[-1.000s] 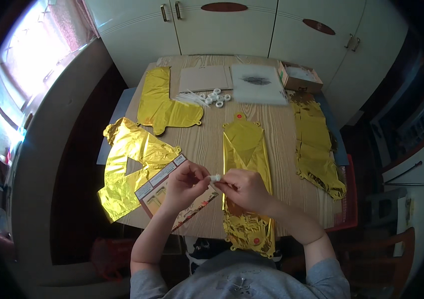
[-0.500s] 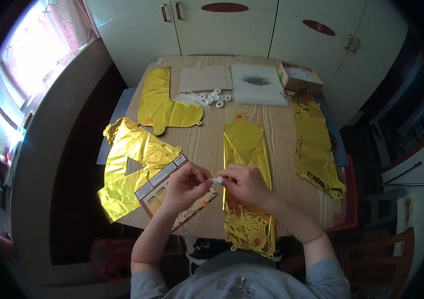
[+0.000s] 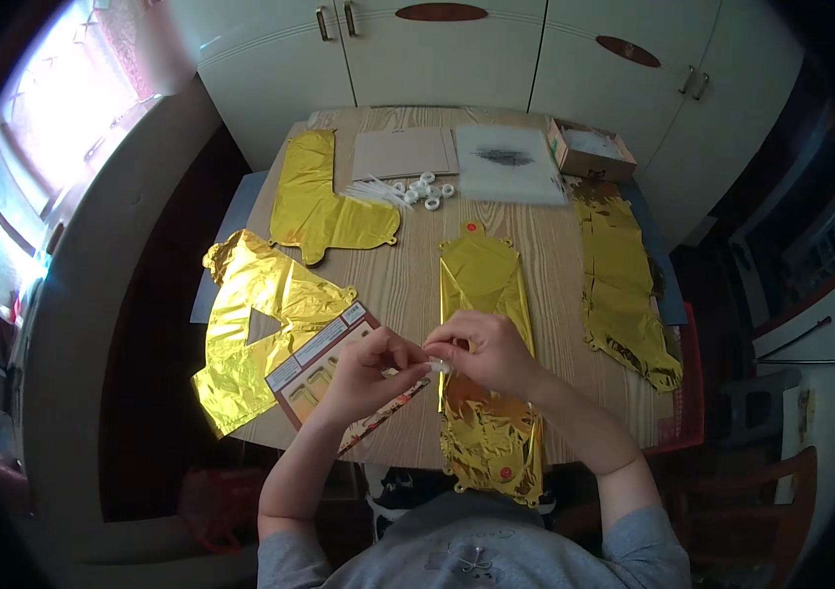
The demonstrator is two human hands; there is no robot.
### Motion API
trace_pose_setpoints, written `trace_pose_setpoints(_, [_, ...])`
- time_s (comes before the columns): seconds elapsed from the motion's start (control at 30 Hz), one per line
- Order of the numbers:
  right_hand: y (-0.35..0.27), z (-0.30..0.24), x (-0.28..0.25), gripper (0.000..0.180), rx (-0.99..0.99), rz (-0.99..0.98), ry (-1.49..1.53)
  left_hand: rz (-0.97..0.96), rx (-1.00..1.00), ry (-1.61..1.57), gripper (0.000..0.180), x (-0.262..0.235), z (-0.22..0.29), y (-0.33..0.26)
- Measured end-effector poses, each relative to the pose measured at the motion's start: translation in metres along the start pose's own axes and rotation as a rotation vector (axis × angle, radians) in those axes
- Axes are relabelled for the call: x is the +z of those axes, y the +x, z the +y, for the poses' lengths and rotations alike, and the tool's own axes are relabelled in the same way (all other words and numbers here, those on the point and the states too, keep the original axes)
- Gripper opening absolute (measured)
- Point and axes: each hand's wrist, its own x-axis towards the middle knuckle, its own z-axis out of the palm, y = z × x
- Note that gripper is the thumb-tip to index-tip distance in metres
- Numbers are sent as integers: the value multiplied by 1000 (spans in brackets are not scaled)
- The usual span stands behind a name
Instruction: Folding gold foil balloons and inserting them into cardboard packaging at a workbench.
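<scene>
My left hand [image 3: 366, 373] and my right hand [image 3: 491, 355] meet over the near middle of the table. Both pinch a small white roll [image 3: 439, 366], partly covered by the fingertips; it resembles the ring-shaped rolls farther back. Beneath my right hand lies a long, flat gold foil balloon [image 3: 481, 280], its near end reaching the table edge. A printed card package [image 3: 317, 351] lies under my left hand and forearm. Beside it on the left is a flat gold foil balloon [image 3: 301, 285] shaped like an A.
An L-shaped gold foil balloon [image 3: 304, 201] lies far left, another gold one [image 3: 619, 265] at right. Toward the back are white ring rolls [image 3: 432, 203], white straws [image 3: 375, 193], a grey board [image 3: 403, 152], a translucent sheet [image 3: 511, 182] and an open box [image 3: 591, 157].
My fingers have drawn closer together around the white roll, and less of it shows. My right hand has shifted slightly left and turned. The balloons have stayed in place.
</scene>
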Motion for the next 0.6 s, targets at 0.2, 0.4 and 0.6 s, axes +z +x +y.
trace_pose_setpoints(0.2, [-14, 23, 26, 12, 301, -57, 570, 89, 16, -279, 24, 0, -3, 4])
trace_pose_setpoints(0.4, [-17, -5, 25, 10, -82, 158, -116, 254, 140, 327, 24, 2, -9, 3])
trace_pose_setpoints(0.6, [-10, -12, 9, 10, -236, 174, -428, 134, 124, 530, 24, 3, 8, 5])
